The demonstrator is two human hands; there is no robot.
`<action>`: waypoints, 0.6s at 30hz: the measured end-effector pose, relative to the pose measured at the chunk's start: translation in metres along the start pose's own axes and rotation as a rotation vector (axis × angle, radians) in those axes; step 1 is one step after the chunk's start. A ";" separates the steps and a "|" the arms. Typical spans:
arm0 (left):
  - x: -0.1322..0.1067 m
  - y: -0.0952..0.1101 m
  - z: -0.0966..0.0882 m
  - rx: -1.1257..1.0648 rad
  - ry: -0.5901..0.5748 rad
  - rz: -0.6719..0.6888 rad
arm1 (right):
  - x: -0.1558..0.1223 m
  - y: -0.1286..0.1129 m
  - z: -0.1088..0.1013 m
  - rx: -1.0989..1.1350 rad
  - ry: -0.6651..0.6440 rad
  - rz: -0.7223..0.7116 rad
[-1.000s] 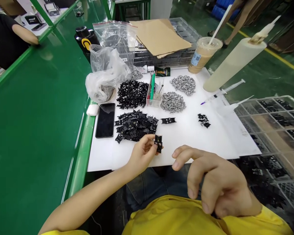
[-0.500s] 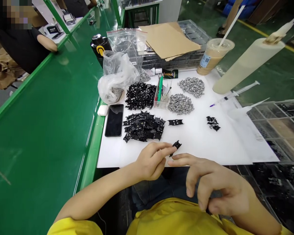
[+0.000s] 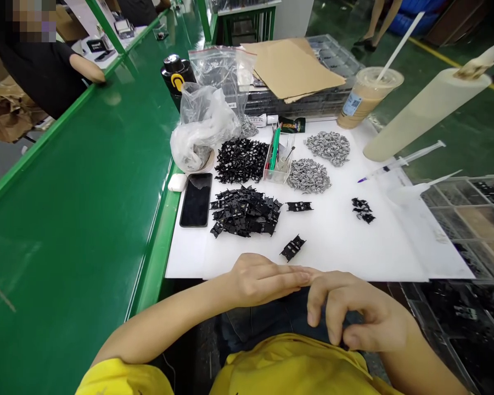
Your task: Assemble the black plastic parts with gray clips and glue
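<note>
My left hand [image 3: 267, 280] rests at the near edge of the white sheet [image 3: 337, 241], fingers stretched out to the right and holding nothing. A single black plastic clip [image 3: 293, 248] lies on the sheet just beyond its fingertips. My right hand [image 3: 354, 310] hovers over my lap with its fingers curled down against the thumb; whether anything is inside is hidden. The two hands touch at the fingertips. A heap of black clips [image 3: 245, 211] lies further back on the left.
Behind are a second black pile [image 3: 241, 160], two grey part piles [image 3: 308, 175], a clear tool box [image 3: 276, 159], a phone [image 3: 196, 199], a plastic bag [image 3: 203, 129], a drink cup [image 3: 366, 96], a syringe [image 3: 401, 162] and clear trays [image 3: 469, 208]. Another person [image 3: 57, 66] stands across the green conveyor [image 3: 86, 192].
My left hand set the black clip down on the sheet and drew back to the table edge with its fingers flattened. My right hand moved in to meet it.
</note>
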State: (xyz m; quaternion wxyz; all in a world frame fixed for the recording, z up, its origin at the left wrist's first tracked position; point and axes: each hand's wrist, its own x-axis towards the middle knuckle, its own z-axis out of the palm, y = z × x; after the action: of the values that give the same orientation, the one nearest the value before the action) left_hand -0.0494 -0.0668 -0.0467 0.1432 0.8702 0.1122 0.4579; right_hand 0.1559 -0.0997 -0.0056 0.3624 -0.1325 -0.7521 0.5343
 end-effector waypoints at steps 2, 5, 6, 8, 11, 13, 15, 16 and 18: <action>-0.001 0.000 -0.002 0.023 -0.017 0.008 | -0.002 0.001 0.002 0.021 0.029 0.004; -0.003 -0.001 -0.006 0.026 -0.049 0.007 | -0.007 0.003 0.006 0.060 0.050 0.012; -0.003 -0.001 -0.008 0.023 -0.067 -0.001 | -0.009 0.004 0.007 0.078 0.052 0.017; -0.002 0.000 -0.012 0.030 -0.117 -0.020 | -0.013 0.005 0.008 0.124 0.055 0.039; 0.000 0.003 -0.015 0.049 -0.176 -0.027 | -0.020 0.006 0.009 0.197 0.055 0.066; 0.002 0.005 -0.015 0.036 -0.068 -0.012 | -0.026 0.008 0.010 0.244 0.062 0.081; 0.003 0.006 -0.012 0.007 0.093 -0.030 | -0.032 0.010 0.012 0.322 0.122 0.091; 0.004 0.006 -0.011 -0.014 0.156 -0.051 | -0.034 0.011 0.013 0.381 0.169 0.088; 0.005 0.006 -0.009 -0.064 0.199 -0.126 | -0.037 0.014 0.017 0.514 0.250 0.065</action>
State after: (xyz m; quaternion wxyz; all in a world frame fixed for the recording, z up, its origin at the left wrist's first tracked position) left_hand -0.0534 -0.0696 -0.0359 0.1873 0.8066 0.1657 0.5356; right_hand 0.1680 -0.1280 -0.0361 0.4568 -0.1252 -0.5367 0.6983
